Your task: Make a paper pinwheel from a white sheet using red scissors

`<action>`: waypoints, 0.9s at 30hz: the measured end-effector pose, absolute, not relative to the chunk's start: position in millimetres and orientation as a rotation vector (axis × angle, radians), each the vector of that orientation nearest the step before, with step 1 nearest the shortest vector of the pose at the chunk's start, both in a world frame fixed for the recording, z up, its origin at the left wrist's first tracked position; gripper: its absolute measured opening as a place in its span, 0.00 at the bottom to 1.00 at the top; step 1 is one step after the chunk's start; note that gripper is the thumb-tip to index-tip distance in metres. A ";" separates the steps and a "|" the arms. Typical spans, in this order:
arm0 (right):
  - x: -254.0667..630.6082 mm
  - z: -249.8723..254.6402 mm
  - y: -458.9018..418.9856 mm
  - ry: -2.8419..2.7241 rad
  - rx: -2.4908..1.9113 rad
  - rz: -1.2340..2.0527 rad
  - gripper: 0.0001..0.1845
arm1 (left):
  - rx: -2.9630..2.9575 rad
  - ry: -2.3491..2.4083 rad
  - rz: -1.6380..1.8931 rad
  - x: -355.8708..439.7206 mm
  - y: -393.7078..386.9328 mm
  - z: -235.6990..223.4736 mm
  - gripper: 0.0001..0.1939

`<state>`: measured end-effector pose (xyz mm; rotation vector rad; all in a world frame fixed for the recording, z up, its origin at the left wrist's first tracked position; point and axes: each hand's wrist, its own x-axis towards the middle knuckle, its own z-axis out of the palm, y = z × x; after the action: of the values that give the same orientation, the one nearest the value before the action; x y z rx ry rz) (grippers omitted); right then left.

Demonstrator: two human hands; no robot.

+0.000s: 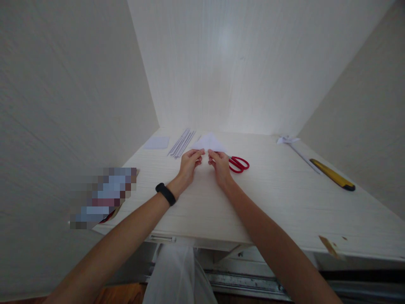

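Note:
Both hands meet near the middle of the white table, at the lower edge of a white sheet of paper (pixel 209 141) that shows a triangular outline. My left hand (pixel 190 162) pinches this edge between thumb and fingers. Just to its right, my right hand (pixel 219 164) grips the same edge, with a small gap between the two hands. A pair of scissors (pixel 239 164) with red handles lies by my right hand; its blades are hidden behind the hand and the paper. Several thin white paper sticks (pixel 182 143) lie side by side left of the paper.
A flat stack of white paper (pixel 156 142) lies at the back left. At the right are a paper pinwheel (pixel 287 139) on a white stick and a yellow utility knife (pixel 332 174). A blurred-out object (pixel 110 192) lies at the left edge. Walls enclose the table on three sides.

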<state>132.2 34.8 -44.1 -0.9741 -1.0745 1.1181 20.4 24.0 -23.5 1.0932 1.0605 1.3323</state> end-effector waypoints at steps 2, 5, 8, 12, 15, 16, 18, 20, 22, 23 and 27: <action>132.8 -45.5 36.8 -1.048 -0.984 1.098 0.15 | 1.090 1.067 1.345 20.0 24.1 -23.4 0.17; 133.1 -46.9 38.0 -1.032 -0.994 1.082 0.15 | 1.088 1.071 1.362 19.0 23.4 -22.9 0.17; 132.7 -46.7 36.9 -1.045 -0.995 1.084 0.15 | 1.087 1.068 1.375 18.5 22.3 -22.2 0.17; 132.1 -45.4 35.1 -1.062 -0.999 1.087 0.15 | 1.089 1.057 1.361 19.6 21.3 -21.8 0.17; 131.7 -44.6 34.6 -1.070 -0.996 1.089 0.15 | 1.090 1.049 1.347 20.7 20.9 -22.1 0.16; 131.6 -44.4 34.5 -1.072 -0.995 1.091 0.14 | 1.091 1.049 1.344 20.9 20.7 -22.3 0.16; 131.7 -44.0 34.1 -1.073 -0.992 1.093 0.14 | 1.096 1.050 1.340 20.9 20.6 -22.6 0.16; 132.0 -43.5 33.5 -1.072 -0.991 1.096 0.14 | 1.104 1.053 1.335 20.6 20.7 -23.0 0.16; 132.3 -43.0 32.9 -1.074 -0.990 1.100 0.14 | 1.111 1.056 1.331 20.4 21.1 -23.4 0.16; 132.4 -42.7 32.6 -1.077 -0.991 1.102 0.14 | 1.113 1.058 1.329 20.4 21.3 -23.6 0.16; 131.4 -41.6 32.1 -1.088 -0.990 1.109 0.14 | 1.118 1.061 1.318 21.2 22.0 -24.7 0.16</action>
<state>131.4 32.1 -41.6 -0.9897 -1.0881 1.1091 21.2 22.0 -24.7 1.1178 1.0608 1.3180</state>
